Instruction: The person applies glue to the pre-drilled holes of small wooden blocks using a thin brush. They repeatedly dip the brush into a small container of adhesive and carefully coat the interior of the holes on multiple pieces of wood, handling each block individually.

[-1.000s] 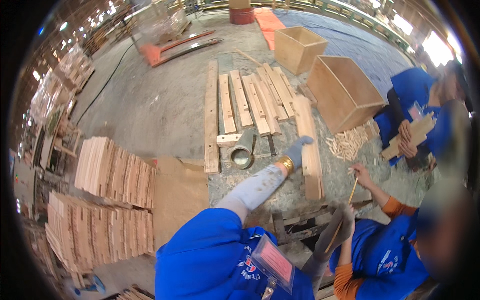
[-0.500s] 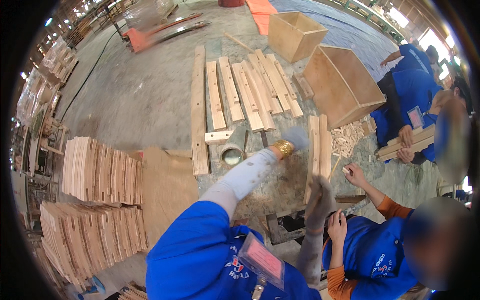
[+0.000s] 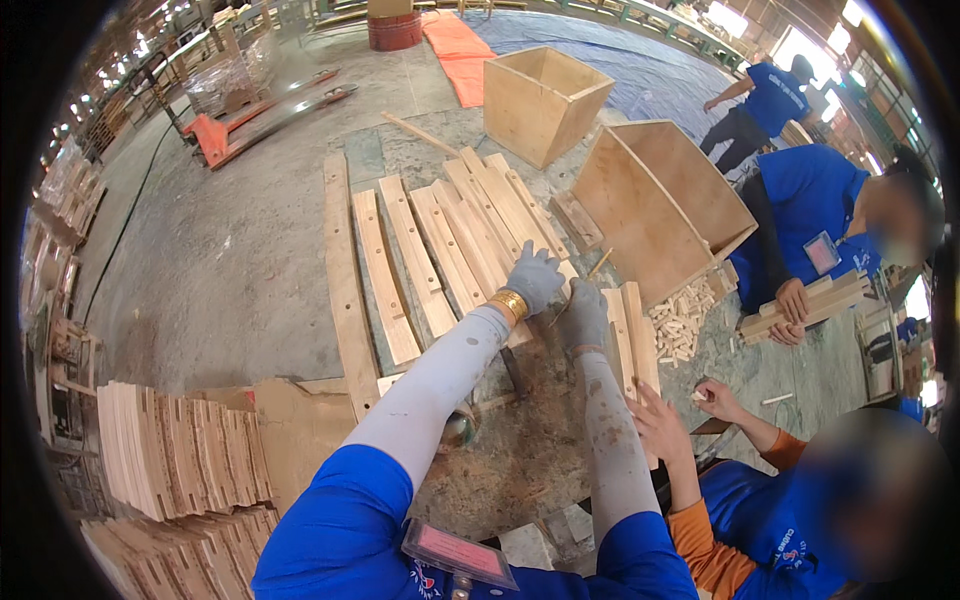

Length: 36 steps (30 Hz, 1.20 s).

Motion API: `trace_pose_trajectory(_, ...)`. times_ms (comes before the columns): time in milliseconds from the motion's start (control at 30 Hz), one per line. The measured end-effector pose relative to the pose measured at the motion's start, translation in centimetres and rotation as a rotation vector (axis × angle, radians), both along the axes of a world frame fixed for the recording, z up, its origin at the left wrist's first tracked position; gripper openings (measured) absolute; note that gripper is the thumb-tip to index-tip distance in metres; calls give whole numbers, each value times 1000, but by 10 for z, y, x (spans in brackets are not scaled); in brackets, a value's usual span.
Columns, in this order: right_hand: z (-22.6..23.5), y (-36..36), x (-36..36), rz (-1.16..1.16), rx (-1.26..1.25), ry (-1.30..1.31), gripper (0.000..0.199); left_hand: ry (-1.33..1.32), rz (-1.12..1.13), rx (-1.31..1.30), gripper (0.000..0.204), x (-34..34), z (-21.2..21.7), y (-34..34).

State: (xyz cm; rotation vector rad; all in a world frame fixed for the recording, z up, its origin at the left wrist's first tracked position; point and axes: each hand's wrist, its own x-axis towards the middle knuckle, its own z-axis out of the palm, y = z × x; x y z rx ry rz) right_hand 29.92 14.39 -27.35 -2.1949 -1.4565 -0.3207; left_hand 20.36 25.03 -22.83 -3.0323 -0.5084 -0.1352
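Note:
My left hand (image 3: 537,281), in a grey glove with gold bangles at the wrist, is closed over the near end of a wooden slat (image 3: 497,208) in the row. Beside it my gloved right hand (image 3: 584,316) is closed around a thin wooden stick (image 3: 600,263), which slants up past the fingers. Several pale slats (image 3: 386,285) with dowel holes lie side by side ahead of my hands. Two more slats (image 3: 633,335) lie right of my right hand. My left forearm partly hides a metal can (image 3: 460,428).
Dowels (image 3: 681,318) lie heaped beside a plywood box (image 3: 650,215); another box (image 3: 540,105) stands beyond. At right, a co-worker's hand (image 3: 660,425) touches the slats. Another co-worker (image 3: 815,235) holds wood. Stacked boards (image 3: 180,450) stand at left, a pallet jack (image 3: 215,138) farther back.
My left hand has come to the near end of a slat. My right hand has moved forward and left, up beside it. The view has shifted; the co-worker's near hand now touches the right-hand slats.

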Motion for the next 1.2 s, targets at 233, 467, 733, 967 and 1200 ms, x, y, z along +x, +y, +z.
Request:
trace_pose_trajectory(233,17,-3,-4,-85,56,68,34,-285,-254,34,16,-24,23,19)
trace_pose_trajectory(467,171,-33,-31,115,507,-24,26,-984,-197,-238,33,-54,129,39)
trace_pose_trajectory(733,299,-70,-37,211,452,-110,22,-1594,-172,-570,23,-56,255,-28)
trace_pose_trajectory(967,323,-161,-64,187,396,48,24,-1588,60,-628,27,-111,260,-155)
trace_pose_trajectory(1200,291,-205,-114,75,358,-113,35,-1360,164,-881,45,-133,192,-246)
